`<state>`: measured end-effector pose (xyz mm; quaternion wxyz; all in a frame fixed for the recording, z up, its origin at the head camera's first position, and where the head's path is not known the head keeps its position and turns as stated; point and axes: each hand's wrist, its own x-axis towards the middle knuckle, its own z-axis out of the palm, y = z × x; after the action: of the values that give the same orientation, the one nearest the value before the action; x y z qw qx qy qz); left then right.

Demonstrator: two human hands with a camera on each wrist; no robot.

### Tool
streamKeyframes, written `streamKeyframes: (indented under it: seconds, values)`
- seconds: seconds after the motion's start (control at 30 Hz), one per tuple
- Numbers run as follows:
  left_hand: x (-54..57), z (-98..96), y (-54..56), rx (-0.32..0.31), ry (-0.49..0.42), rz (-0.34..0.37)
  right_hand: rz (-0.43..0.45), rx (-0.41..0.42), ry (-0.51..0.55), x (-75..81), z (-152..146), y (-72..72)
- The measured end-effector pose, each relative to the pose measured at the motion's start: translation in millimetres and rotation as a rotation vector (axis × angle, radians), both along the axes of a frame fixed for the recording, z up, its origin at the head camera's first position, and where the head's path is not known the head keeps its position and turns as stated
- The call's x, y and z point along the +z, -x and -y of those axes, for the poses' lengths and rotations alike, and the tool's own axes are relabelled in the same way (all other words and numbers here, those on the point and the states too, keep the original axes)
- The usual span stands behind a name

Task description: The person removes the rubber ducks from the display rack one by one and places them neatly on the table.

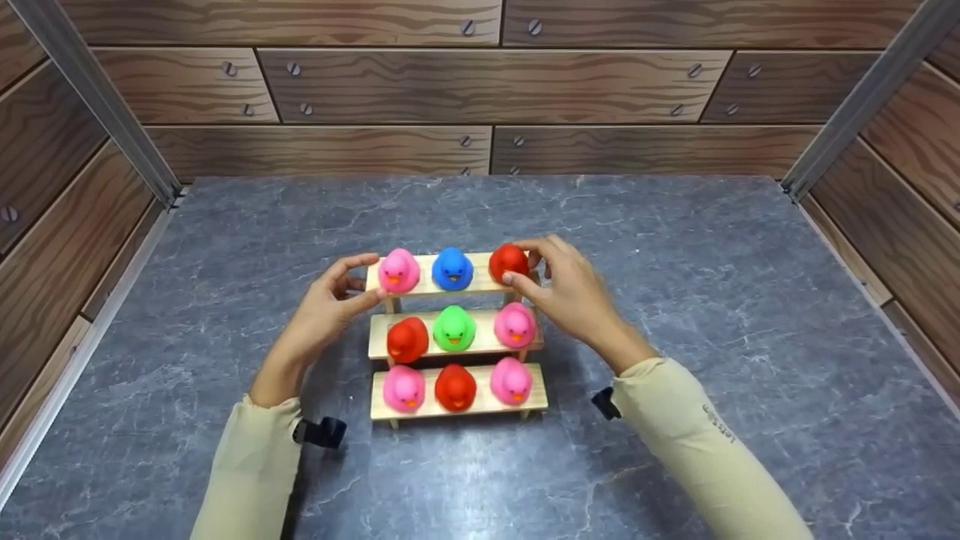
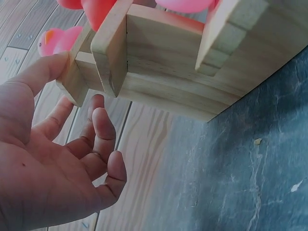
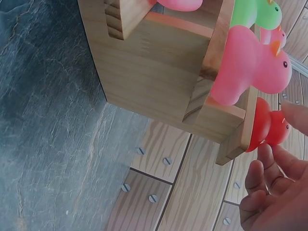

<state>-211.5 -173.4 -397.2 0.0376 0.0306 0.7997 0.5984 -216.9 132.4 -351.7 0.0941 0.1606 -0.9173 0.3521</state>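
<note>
A three-tier wooden stand (image 1: 384, 407) bears small rubber ducks on every step. On the top step, a pink duck (image 1: 399, 271) is at the left, a blue duck (image 1: 452, 268) in the middle and a red duck (image 1: 509, 262) at the right. My right hand (image 1: 570, 289) holds that red duck between thumb and fingers, as the right wrist view also shows. At the opposite end, my left hand (image 1: 319, 315) grips the top step's left end (image 2: 72, 84) with thumb and index finger, its other fingers loosely bent below.
The middle step carries a red duck (image 1: 407, 340), a green duck (image 1: 454, 328) and a pink duck (image 1: 515, 325). Two pink ducks flank a red duck (image 1: 455, 388) on the bottom step. Wood-patterned panels (image 1: 495, 86) enclose the grey marbled table (image 1: 247, 225) at the back and sides.
</note>
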Motion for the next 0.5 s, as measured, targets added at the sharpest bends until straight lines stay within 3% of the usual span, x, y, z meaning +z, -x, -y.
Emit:
streamKeyframes:
  seconds: [0.5]
  values:
    - [-3.0, 1.0, -1.3, 0.016, -0.024, 0.006, -0.042, 0.037, 0.072, -5.4, -9.6, -2.5]
